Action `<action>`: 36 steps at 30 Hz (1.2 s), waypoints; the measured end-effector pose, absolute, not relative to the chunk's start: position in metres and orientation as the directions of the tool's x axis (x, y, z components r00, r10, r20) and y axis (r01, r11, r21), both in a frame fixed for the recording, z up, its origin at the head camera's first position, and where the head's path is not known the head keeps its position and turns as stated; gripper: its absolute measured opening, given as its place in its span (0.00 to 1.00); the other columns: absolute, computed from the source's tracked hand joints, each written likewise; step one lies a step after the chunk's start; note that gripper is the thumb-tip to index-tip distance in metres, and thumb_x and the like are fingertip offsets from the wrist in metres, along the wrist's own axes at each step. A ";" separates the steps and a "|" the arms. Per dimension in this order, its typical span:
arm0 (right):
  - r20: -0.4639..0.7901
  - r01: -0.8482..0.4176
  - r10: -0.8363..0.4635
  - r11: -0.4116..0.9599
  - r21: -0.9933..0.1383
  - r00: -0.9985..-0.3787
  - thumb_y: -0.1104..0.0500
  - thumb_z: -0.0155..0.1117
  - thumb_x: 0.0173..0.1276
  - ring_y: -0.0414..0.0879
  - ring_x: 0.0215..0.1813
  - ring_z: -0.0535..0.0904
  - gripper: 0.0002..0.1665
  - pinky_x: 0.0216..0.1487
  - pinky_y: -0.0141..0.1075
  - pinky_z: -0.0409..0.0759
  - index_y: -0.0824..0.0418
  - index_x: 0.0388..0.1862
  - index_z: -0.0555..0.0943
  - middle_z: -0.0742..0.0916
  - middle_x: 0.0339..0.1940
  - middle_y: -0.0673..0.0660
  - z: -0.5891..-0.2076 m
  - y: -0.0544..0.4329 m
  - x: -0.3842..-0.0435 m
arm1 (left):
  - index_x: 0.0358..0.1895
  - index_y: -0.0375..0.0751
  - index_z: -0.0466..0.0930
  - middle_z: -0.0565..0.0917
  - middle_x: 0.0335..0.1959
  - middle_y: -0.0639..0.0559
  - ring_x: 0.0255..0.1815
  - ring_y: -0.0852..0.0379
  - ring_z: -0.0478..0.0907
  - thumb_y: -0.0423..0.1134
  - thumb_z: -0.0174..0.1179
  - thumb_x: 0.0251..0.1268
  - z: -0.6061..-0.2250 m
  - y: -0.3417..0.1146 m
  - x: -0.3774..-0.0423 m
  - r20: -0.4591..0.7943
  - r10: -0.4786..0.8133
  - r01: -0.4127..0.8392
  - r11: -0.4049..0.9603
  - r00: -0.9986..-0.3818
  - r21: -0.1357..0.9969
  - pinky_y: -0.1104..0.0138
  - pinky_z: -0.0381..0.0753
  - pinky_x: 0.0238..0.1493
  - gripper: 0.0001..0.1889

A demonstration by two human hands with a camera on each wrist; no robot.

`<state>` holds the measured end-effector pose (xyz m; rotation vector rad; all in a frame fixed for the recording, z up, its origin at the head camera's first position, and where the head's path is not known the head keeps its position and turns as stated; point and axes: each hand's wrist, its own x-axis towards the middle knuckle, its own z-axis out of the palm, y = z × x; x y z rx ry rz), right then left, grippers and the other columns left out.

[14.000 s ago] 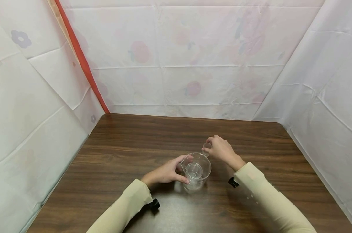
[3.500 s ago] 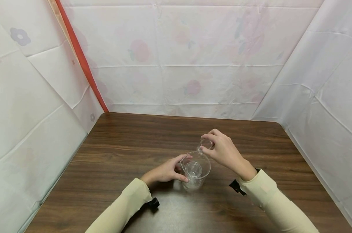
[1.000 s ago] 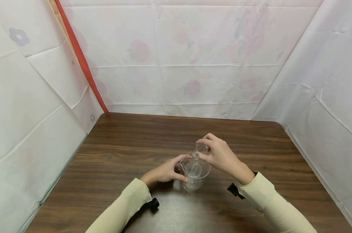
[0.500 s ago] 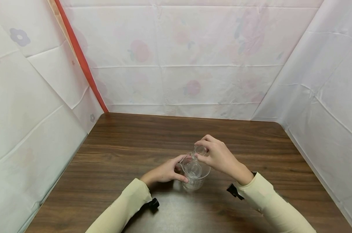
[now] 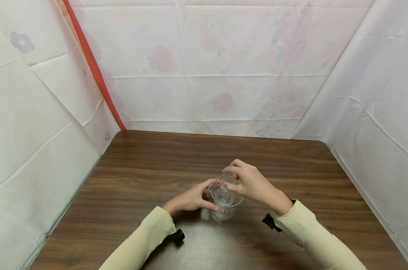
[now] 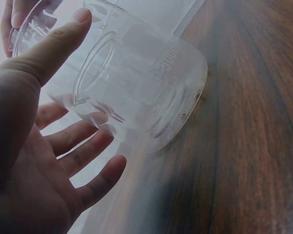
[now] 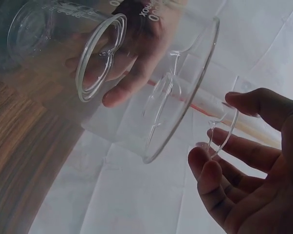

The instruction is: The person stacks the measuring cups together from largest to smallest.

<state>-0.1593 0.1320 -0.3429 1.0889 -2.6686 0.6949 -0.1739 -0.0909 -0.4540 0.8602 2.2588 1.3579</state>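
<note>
A large clear glass beaker with printed markings stands on the table. My left hand grips its left side, thumb on the near wall and fingers around the far wall. Inside sits a medium beaker, its rim well below the large one's. A small clear beaker is pinched at its rim by my right hand. In the right wrist view, its lower part reaches inside the large beaker's rim, while thumb and fingers stay outside.
The dark wood table spreads around the beakers. White printed sheets hang along the back and both sides, with a red strip at the back left corner. A black wrist camera sits under the left sleeve.
My right hand has moved left and down, carrying the small beaker from beyond the large beaker's rim into its mouth. The left hand and large beaker stay in place.
</note>
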 end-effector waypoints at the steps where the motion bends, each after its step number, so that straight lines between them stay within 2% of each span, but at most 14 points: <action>1: 0.325 -0.704 -0.624 0.618 -0.351 -0.710 0.60 0.74 0.56 0.40 0.30 0.77 0.17 0.29 0.26 0.74 0.62 0.45 0.84 0.82 0.38 0.54 -0.343 0.132 -0.159 | 0.75 0.50 0.57 0.69 0.71 0.51 0.58 0.48 0.77 0.46 0.72 0.55 -0.454 -0.091 -0.174 -0.002 0.665 0.310 0.350 -0.746 0.884 0.55 0.77 0.58 0.45; 13: 0.285 -0.745 -0.691 0.577 -0.336 -0.664 0.60 0.74 0.57 0.42 0.29 0.79 0.16 0.28 0.24 0.74 0.62 0.45 0.85 0.83 0.37 0.55 -0.348 0.131 -0.161 | 0.75 0.53 0.56 0.67 0.73 0.52 0.60 0.45 0.77 0.47 0.71 0.57 -0.456 -0.092 -0.174 -0.020 0.669 0.294 0.354 -0.743 0.888 0.53 0.76 0.61 0.44; 17: 0.272 -0.743 -0.696 0.573 -0.346 -0.664 0.59 0.74 0.56 0.39 0.27 0.76 0.17 0.28 0.24 0.73 0.61 0.45 0.85 0.83 0.37 0.54 -0.349 0.131 -0.161 | 0.75 0.53 0.55 0.66 0.73 0.51 0.62 0.44 0.76 0.47 0.70 0.57 -0.455 -0.092 -0.174 -0.026 0.670 0.286 0.352 -0.742 0.891 0.53 0.76 0.61 0.44; 26: 0.249 -0.746 -0.711 0.567 -0.349 -0.657 0.60 0.75 0.56 0.37 0.28 0.76 0.16 0.29 0.23 0.74 0.61 0.44 0.86 0.83 0.37 0.54 -0.351 0.129 -0.161 | 0.76 0.51 0.53 0.71 0.70 0.47 0.58 0.48 0.79 0.47 0.71 0.56 -0.454 -0.093 -0.174 -0.034 0.663 0.284 0.365 -0.748 0.887 0.55 0.77 0.60 0.47; 36: 0.210 -0.742 -0.725 0.567 -0.358 -0.656 0.61 0.72 0.56 0.32 0.26 0.70 0.17 0.27 0.23 0.71 0.60 0.47 0.86 0.83 0.37 0.53 -0.353 0.128 -0.161 | 0.76 0.53 0.53 0.73 0.67 0.46 0.58 0.49 0.79 0.47 0.71 0.57 -0.455 -0.093 -0.174 -0.051 0.665 0.264 0.365 -0.745 0.893 0.55 0.78 0.59 0.47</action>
